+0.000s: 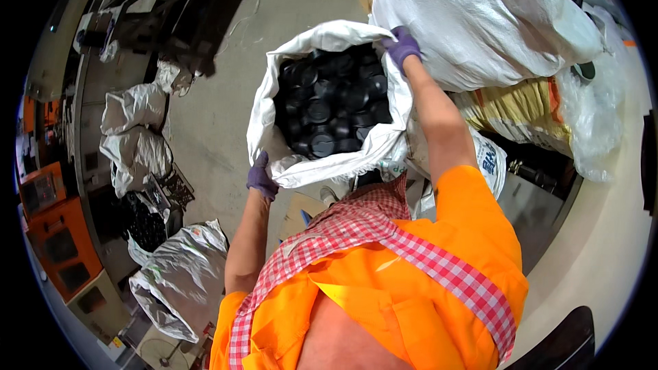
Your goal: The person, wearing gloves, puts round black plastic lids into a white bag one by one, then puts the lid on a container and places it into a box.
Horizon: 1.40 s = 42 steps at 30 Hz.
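Note:
In front of me a white woven sack (264,120) stands with its mouth wide and its rim rolled outward. Inside lie many round black plastic caps or lids (329,106), heaped well up the sack. My left hand (262,177), in a purple glove, grips the near left part of the rim. On the far right side of the rim, my right hand (403,46) is closed on the fabric, also gloved in purple. Both arms reach out around the sack. Its lower part is hidden below the rim.
A large stuffed white sack (480,20) rests on a yellow woven sack (514,106) at the right, close to my right arm. More white sacks (133,154) stand along the left, with another (181,277) nearer me. Orange machinery (65,240) lines the far left. Grey floor (212,109) lies between.

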### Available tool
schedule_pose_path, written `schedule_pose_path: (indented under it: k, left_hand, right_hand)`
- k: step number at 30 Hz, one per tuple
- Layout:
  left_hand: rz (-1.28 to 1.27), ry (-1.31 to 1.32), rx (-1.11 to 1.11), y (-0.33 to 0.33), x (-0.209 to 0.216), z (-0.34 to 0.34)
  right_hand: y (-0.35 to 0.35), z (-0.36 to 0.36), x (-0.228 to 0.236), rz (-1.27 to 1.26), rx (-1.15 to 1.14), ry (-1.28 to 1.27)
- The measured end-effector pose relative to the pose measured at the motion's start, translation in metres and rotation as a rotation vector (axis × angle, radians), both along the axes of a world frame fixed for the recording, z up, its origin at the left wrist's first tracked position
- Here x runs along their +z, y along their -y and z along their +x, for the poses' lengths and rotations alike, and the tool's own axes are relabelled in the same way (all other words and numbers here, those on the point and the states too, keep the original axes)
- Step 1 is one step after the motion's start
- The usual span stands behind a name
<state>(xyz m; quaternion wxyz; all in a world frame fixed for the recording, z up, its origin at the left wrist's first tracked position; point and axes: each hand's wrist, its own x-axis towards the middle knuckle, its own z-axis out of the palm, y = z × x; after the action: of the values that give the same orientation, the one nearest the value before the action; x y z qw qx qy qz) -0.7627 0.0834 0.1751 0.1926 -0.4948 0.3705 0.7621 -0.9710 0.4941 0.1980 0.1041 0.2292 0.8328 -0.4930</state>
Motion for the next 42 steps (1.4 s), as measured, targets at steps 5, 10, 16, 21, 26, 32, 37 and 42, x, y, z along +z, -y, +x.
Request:
schedule_pose_path:
  k: [5, 10, 16, 21, 26, 32, 37, 42]
  left_hand:
    - [-0.079, -0.232, -0.246, -0.038, 0.020, -0.031]
    - [-0.042, -0.196, -0.325, -0.028, -0.001, -0.034]
    - [0.080, -0.266, -0.435, -0.006, -0.011, -0.034]
    - [0.101, -0.314, -0.646, -0.016, 0.004, -0.047]
    - [0.108, -0.450, -0.824, -0.003, -0.009, -0.045]
    - [-0.105, -0.270, -0.774, -0.010, 0.000, -0.007]
    - [-0.131, 0.066, -0.972, -0.018, 0.011, 0.052]
    - [-0.359, 0.022, -1.463, -0.014, -0.014, 0.083]
  right_hand:
    - [-0.016, 0.021, -0.019, 0.105, 0.032, -0.153]
    - [-0.025, 0.121, -0.035, 0.323, -0.271, -0.406]
    - [-0.002, 0.300, -0.094, 0.579, -0.444, 0.228]
    - [0.025, 0.428, -0.168, 0.004, -0.741, 0.543]
    - [0.099, 0.519, -0.186, -0.154, -0.910, 0.330]
    - [0.154, 0.601, -0.185, -0.275, -1.083, 0.457]
    - [0.139, 0.620, -0.180, -0.282, -1.253, 0.412]
    - [0.082, 0.616, -0.178, -0.249, -1.173, 0.425]
